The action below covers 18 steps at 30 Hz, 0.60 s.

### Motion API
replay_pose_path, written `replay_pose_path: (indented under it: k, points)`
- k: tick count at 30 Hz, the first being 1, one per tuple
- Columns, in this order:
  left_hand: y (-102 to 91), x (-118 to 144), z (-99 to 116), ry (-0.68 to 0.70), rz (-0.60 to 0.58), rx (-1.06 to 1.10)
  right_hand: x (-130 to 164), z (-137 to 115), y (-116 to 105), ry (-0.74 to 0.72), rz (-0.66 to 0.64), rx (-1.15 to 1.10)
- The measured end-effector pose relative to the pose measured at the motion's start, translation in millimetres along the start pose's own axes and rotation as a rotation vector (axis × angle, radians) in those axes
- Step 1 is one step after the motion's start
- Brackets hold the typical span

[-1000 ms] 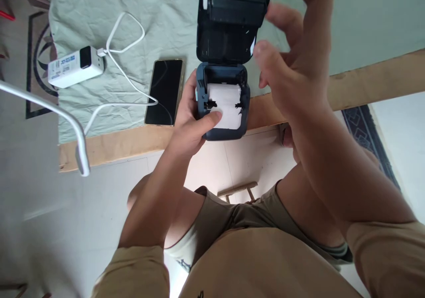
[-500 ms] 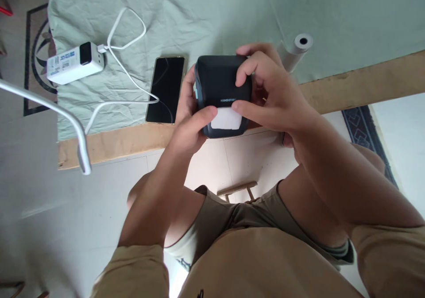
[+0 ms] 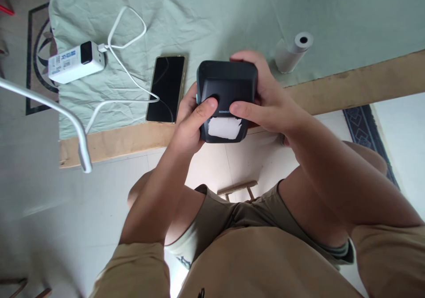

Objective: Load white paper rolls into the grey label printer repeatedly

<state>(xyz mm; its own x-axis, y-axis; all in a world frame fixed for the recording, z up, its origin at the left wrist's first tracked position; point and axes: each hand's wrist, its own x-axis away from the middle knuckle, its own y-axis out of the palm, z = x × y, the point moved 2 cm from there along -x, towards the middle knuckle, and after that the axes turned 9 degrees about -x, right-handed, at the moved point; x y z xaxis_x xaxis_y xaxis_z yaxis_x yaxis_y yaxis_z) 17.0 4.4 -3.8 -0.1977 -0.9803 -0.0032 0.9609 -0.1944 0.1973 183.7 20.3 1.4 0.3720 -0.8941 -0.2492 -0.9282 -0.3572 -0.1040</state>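
Observation:
A black label printer is held between both hands above the table's front edge. A strip of white paper with a ragged edge shows at its near end. My left hand wraps the printer's left side, thumb on its top face. Opposite it, my right hand grips the right side, with its thumb beside the printed lettering. The undersides of the fingers are hidden behind the printer. A phone with a dark screen lies just left of my left hand. A white paper roll stands beyond my right hand.
On the green cloth a white power bank lies at the left, with a white cable running across the phone. A white curved bar juts in from the left. The wooden table edge runs along the front.
The printer has tilted and moved slightly toward me, showing more of its far face. My right fingers have shifted from its top to around its right side. The paper's edge now looks ragged.

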Motion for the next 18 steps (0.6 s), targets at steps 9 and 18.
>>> replay_pose_path:
  k: [9,18]
  points:
    - [-0.5,-0.8,0.3,0.024,-0.044,0.011,0.9,1.2,0.6,-0.056,-0.006,0.054]
    - [-0.5,-2.4,0.1,0.038,-0.014,-0.083,2.7,3.1,1.4,-0.054,0.048,-0.012]
